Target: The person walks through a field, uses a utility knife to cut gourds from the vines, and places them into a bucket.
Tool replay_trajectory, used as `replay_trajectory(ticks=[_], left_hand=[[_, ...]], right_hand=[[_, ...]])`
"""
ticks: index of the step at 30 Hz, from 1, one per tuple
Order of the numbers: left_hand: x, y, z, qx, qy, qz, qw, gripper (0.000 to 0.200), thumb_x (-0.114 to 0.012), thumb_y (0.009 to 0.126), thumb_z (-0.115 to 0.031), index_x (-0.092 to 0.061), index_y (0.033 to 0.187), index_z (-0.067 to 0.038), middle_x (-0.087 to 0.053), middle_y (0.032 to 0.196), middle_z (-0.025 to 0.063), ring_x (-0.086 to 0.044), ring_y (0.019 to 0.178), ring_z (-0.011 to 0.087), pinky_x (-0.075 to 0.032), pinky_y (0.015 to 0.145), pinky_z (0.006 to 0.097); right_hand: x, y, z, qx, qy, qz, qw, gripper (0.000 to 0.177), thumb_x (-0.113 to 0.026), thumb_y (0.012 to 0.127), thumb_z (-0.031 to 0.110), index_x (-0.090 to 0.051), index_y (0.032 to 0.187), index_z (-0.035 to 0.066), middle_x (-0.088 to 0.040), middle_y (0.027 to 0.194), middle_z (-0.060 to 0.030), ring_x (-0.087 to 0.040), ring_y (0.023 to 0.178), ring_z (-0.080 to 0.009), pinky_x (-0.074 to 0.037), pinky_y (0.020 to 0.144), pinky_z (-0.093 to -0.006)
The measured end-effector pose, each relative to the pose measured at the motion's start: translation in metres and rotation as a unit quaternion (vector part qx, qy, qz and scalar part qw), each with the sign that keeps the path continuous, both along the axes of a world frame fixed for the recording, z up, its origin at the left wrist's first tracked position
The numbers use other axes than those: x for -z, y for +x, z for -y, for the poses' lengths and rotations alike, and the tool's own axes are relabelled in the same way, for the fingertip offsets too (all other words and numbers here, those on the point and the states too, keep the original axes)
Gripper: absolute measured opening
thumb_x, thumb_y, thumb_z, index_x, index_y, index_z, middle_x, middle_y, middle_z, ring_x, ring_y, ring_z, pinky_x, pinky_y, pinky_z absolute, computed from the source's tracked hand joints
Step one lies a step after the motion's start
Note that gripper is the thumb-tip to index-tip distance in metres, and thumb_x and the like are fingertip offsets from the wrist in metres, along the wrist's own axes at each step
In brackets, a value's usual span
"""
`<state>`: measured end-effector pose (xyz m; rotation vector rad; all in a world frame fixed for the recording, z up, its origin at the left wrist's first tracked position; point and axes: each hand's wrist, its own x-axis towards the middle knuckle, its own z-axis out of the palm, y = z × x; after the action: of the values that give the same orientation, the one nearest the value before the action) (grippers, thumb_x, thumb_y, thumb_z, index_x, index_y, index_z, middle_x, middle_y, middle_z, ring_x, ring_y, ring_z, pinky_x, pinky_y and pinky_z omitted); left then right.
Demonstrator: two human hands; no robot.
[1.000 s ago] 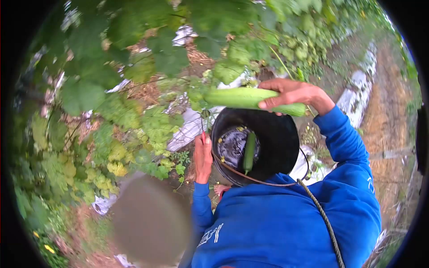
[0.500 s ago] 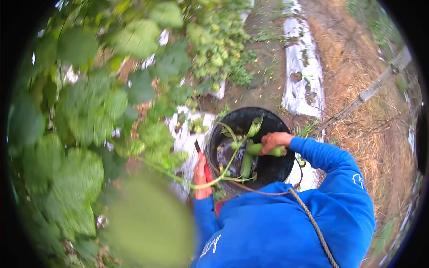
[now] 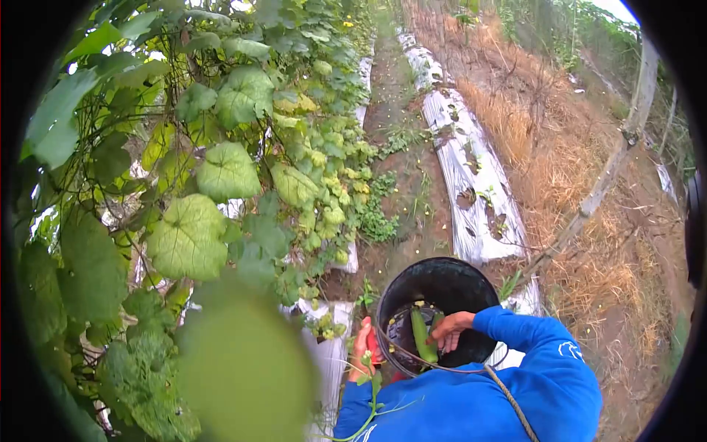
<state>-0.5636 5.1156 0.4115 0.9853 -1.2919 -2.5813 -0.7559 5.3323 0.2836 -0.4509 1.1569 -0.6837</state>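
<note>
A black bucket stands in front of me, tilted toward my body. Inside it lies a long green gourd, and part of a second gourd shows beside my right hand. My right hand reaches over the bucket's right side, fingers loosely apart and pointing down beside the gourds. At the bucket's left rim, my left hand is closed around the red handle of a knife; its blade cannot be made out. A thin green vine with a curling stem hangs at that hand and across my sleeve.
Dense leafy vines fill the left, with a blurred leaf close to the camera. White plastic mulch runs ahead beside a soil path. A wooden pole leans at right over dry straw. A rope crosses my body.
My view has tilted up, so bucket and hands sit lower. The gourd that my right hand gripped now lies in the bucket, the fingers loosened. The vine has shifted from over the bucket to my left sleeve.
</note>
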Motion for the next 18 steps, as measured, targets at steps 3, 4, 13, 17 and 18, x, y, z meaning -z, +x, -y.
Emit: replay_trajectory(ticks=[3,4,13,17,18], left_hand=[[0.012,-0.070,0.035,0.035,-0.010,-0.016,0.999,0.033,-0.059,0.092,-0.046,-0.050,0.075,-0.019,-0.042,0.054,-0.0073,-0.037,0.038,0.0079,-0.026,0.035,0.0229],[0.020,-0.095,0.050,0.056,0.012,-0.014,0.998,0.033,-0.060,0.091,-0.048,-0.051,0.076,-0.019,-0.042,0.054,-0.0075,-0.037,0.038,0.0077,-0.027,0.036,0.0233],[0.008,-0.290,0.119,0.221,0.037,-0.009,0.974,0.038,-0.054,0.091,-0.055,-0.055,0.084,-0.017,-0.043,0.059,-0.0052,-0.040,0.044,0.0088,-0.027,0.040,0.0242],[0.018,-0.376,0.137,0.284,0.042,-0.028,0.958,0.042,-0.048,0.094,-0.056,-0.057,0.087,-0.015,-0.046,0.059,-0.0043,-0.039,0.042,0.0087,-0.027,0.039,0.0234],[0.031,-0.401,0.143,0.304,0.047,-0.032,0.951,0.043,-0.047,0.094,-0.056,-0.058,0.088,-0.015,-0.047,0.059,-0.0041,-0.039,0.042,0.0086,-0.027,0.039,0.0232]], right_hand=[[-0.012,-0.066,0.015,0.005,-0.088,-0.013,0.996,0.062,-0.059,0.091,0.050,-0.055,0.135,0.006,-0.062,0.116,-0.0132,-0.067,0.098,-0.0259,-0.056,0.081,-0.0335],[-0.029,-0.082,0.020,0.079,-0.108,-0.068,0.989,0.061,-0.061,0.091,0.050,-0.057,0.132,0.006,-0.063,0.114,-0.0108,-0.066,0.098,-0.0229,-0.055,0.081,-0.0311],[-0.217,-0.227,-0.003,0.578,-0.174,-0.339,0.722,0.030,-0.062,0.094,0.024,-0.063,0.111,-0.001,-0.066,0.092,-0.0091,-0.067,0.078,-0.0139,-0.056,0.063,-0.0247],[-0.177,-0.316,-0.025,0.633,-0.136,-0.445,0.619,0.024,-0.059,0.097,0.030,-0.064,0.101,0.007,-0.062,0.086,0.0003,-0.061,0.072,-0.0070,-0.050,0.057,-0.0212],[-0.144,-0.347,-0.029,0.646,-0.108,-0.447,0.609,0.023,-0.059,0.096,0.031,-0.064,0.100,0.009,-0.061,0.084,0.0022,-0.059,0.072,-0.0060,-0.048,0.056,-0.0203]])
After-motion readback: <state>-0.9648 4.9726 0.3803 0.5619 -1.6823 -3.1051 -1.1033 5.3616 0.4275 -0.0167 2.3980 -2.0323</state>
